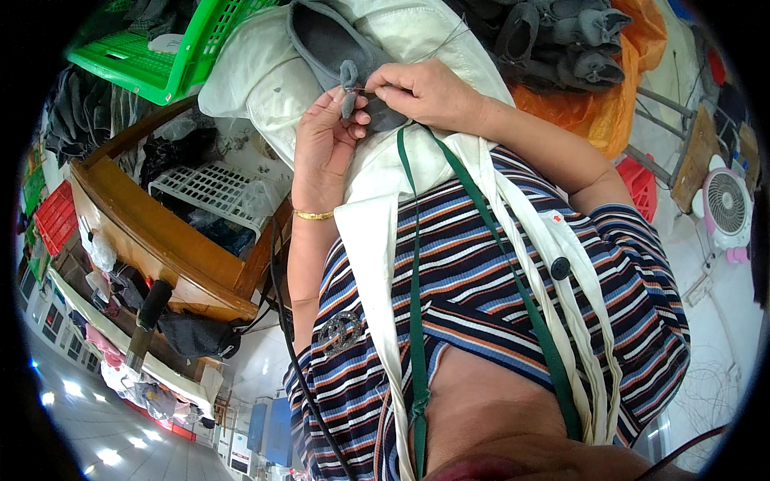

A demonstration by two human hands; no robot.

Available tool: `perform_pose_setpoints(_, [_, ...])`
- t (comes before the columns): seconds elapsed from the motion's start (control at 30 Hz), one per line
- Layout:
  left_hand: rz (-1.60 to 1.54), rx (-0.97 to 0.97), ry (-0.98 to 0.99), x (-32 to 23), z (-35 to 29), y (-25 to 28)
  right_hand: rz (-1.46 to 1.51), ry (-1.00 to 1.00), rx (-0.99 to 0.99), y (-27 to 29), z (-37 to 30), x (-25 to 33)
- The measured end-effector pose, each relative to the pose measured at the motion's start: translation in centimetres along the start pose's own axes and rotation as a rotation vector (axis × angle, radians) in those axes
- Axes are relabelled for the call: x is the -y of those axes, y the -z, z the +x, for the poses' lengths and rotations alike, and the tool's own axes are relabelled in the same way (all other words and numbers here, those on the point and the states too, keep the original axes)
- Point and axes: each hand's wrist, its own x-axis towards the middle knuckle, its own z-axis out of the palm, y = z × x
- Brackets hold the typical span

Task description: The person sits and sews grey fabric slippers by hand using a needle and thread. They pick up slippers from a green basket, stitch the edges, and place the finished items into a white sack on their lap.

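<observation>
A grey felt shoe [323, 38] lies on the white cloth over my lap, its opening turned up. At its near end stands a small grey fabric bow [349, 84] with a reddish spot at its middle. My left hand [322, 132] is closed on this bow, thumb and fingers pinching it from the left. From the right, my right hand [429, 94] pinches a thin needle [366, 89] whose point meets the bow's middle. Fine dark threads show above the right hand. My fingers partly cover the shoe's near end.
On the left are a green crate [172, 76], a curved wooden bench [152, 228] and a white plastic basket [210, 186]. Grey shoes [561, 48] are piled on an orange sack [618, 104] at the far right. A small fan [726, 200] stands right, near a metal frame.
</observation>
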Motion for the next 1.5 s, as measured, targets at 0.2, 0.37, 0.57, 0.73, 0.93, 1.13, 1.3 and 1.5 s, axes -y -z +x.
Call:
perform_pose_setpoints(0.2, [-0.043, -0.014, -0.009, 0.1, 0.1, -0.1, -0.015, -0.001, 0.0, -0.1, 0.1, 0.0])
perform_pose_setpoints(0.37, [-0.026, 0.004, -0.005, 0.1, 0.0, 0.1, -0.018, 0.007, 0.017, -0.2, 0.0, -0.2])
perform_pose_setpoints(0.57, [-0.021, 0.004, -0.011, 0.3, -0.1, 0.2, -0.038, 0.032, 0.013, -0.4, -0.3, -0.4])
perform_pose_setpoints(0.73, [-0.017, 0.006, -0.016, 0.3, -0.1, 0.2, -0.038, 0.035, 0.014, -0.4, -0.2, -0.4])
perform_pose_setpoints(0.93, [-0.019, 0.003, -0.013, 0.4, 0.0, 0.5, -0.038, 0.031, 0.014, -0.4, -0.3, -0.2])
perform_pose_setpoints(1.13, [0.011, -0.014, -0.03, -0.3, -0.2, -0.9, -0.031, 0.004, 0.017, 0.6, 0.1, 0.6])
perform_pose_setpoints(1.3, [0.024, -0.064, -0.092, -0.3, -1.1, -2.6, 0.135, -0.035, 0.023, 0.7, -0.1, 0.9])
perform_pose_setpoints(1.5, [0.078, -0.154, -0.139, 0.3, -1.1, -2.4, 0.493, -0.295, 0.208, 0.5, 0.0, 0.2])
